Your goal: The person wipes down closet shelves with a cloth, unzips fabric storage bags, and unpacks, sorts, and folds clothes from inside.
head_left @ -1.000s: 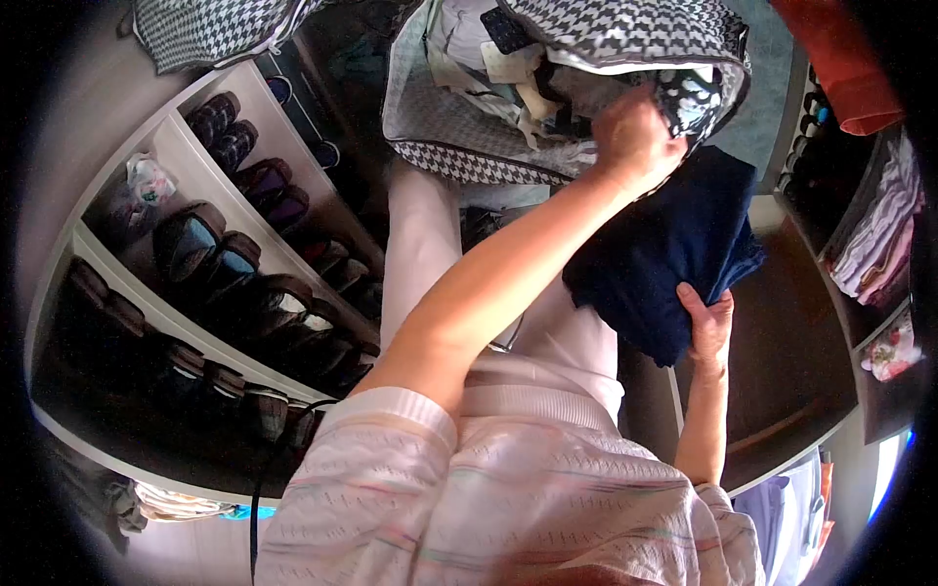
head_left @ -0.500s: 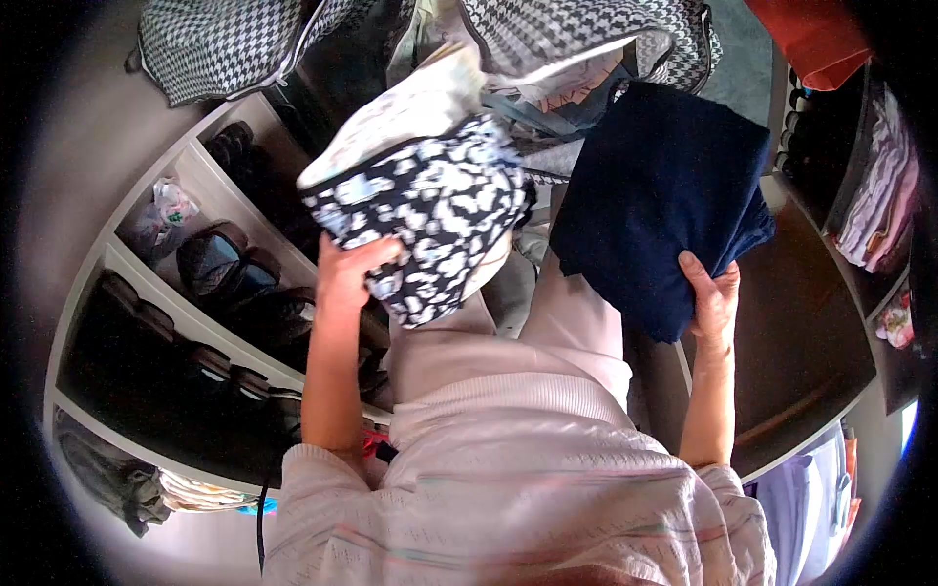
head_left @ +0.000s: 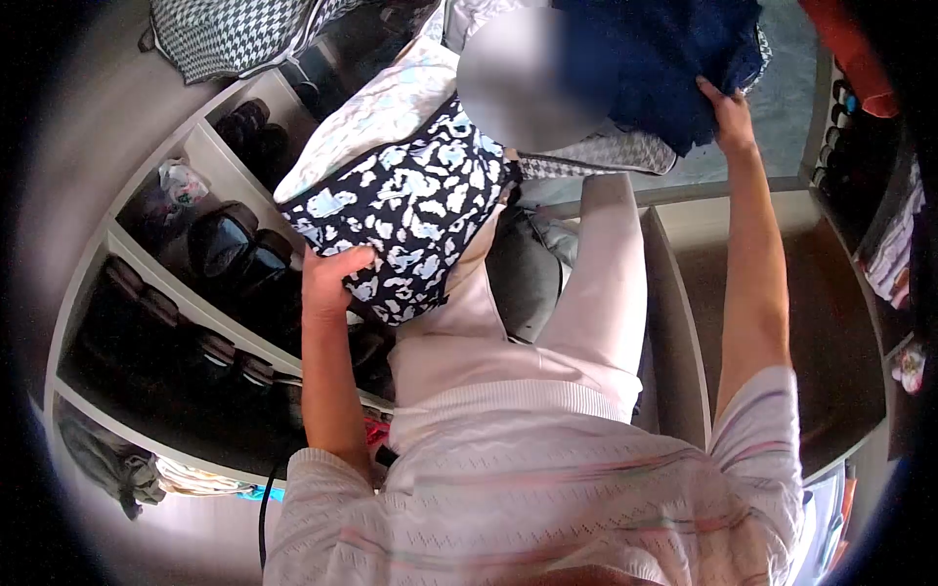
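Note:
My left hand [head_left: 334,280] grips the near edge of a folded black cloth with a white and pale blue pattern [head_left: 415,210]. A folded whitish patterned cloth [head_left: 376,107] lies against its far side. Out ahead, my right hand [head_left: 731,115] is closed on the edge of a folded navy cloth [head_left: 655,73], over a houndstooth fabric bag [head_left: 606,153]. A blurred round patch hides the navy cloth's left side and part of the bag. Which garments these cloths are, I cannot tell.
Shelf compartments with several dark shoes [head_left: 220,239] curve along the left. A clear plastic bag [head_left: 182,183] sits among them. Another houndstooth bag [head_left: 230,39] is at the upper left. On the right are a brown-bottomed compartment [head_left: 782,332] and a red-orange item [head_left: 855,54].
My right hand has carried the navy cloth forward and up, away from my body, over the houndstooth bag. My left hand keeps the patterned cloth in nearly the same place.

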The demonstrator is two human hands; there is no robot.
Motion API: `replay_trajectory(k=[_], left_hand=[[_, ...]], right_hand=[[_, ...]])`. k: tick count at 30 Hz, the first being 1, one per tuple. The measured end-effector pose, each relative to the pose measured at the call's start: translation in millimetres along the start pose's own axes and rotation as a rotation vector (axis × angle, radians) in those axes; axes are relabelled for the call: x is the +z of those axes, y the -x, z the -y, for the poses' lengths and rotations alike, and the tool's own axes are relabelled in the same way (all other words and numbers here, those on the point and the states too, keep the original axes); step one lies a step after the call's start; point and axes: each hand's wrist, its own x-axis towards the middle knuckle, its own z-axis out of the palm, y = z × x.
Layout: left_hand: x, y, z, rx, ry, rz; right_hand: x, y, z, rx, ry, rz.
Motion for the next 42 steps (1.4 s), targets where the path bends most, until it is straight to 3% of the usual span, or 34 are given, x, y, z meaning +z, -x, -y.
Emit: replay_trajectory(k=[2, 4, 5, 7, 8, 9, 11, 12, 14, 15, 16, 18, 24, 29, 34, 36, 37, 38, 42], left_hand=[[15, 4, -2, 0.005, -0.051, -0.017], [32, 8, -4, 0.032, -0.062, 0.011], [41, 9, -4, 0.027, -0.078, 0.020], [63, 10, -4, 0.107, -0.114, 0.066], [72, 11, -1, 0.106, -0.142, 0.111], [84, 13, 1, 0.110, -0.144, 0.133], [108, 18, 14, 0.166, -0.151, 0.209], [115, 19, 24, 0.174, -0.240, 0.253], [143, 29, 36, 0.301, -0.444, 0.396], [158, 37, 34, 0.414, -0.469, 0.454], [150, 32, 53, 0.443, -0.732, 0.516], [160, 40, 54, 0.470, -0.800, 0.546], [177, 61, 86, 0.562, -1.145, 0.492], [171, 59, 108, 0.766, -1.141, 0.498], [168, 39, 104, 0.517, -0.877, 0.534], [163, 28, 97, 0.120, -0.726, 0.539], [164, 25, 97, 0.032, -0.641, 0.476], [165, 20, 95, -0.216, -0.372, 0.472], [162, 8, 97, -0.408, -0.076, 0.429]], right_hand=[[-26, -93, -59, -0.386, 0.337, 0.100], [-29, -105, -65, -0.409, 0.445, -0.043], [-33, -88, -53, -0.513, 0.829, -0.231], [-37, -30, -49, -0.698, 0.826, -0.349], [-21, 22, -33, -0.792, 0.601, -0.216], [-5, 65, -30, -0.498, 0.173, 0.036], [25, 156, -22, -0.248, -0.053, 0.369], [33, 178, -39, -0.214, 0.045, 0.530], [63, 218, -46, -0.217, -0.047, 0.652], [61, 219, -49, -0.074, -0.227, 0.663], [60, 218, -54, 0.072, -0.406, 0.670], [43, 206, -71, 0.217, -0.640, 0.757], [9, 185, -86, 0.363, -0.582, 0.869], [6, 181, -78, 0.494, -0.356, 0.766], [8, 184, -94, 0.645, -0.509, 0.648], [9, 188, -98, 0.646, -0.546, 0.649], [9, 189, -98, 0.654, -0.561, 0.629], [11, 191, -96, 0.660, -0.575, 0.608], [17, 199, -100, 0.584, -0.284, 0.717]])
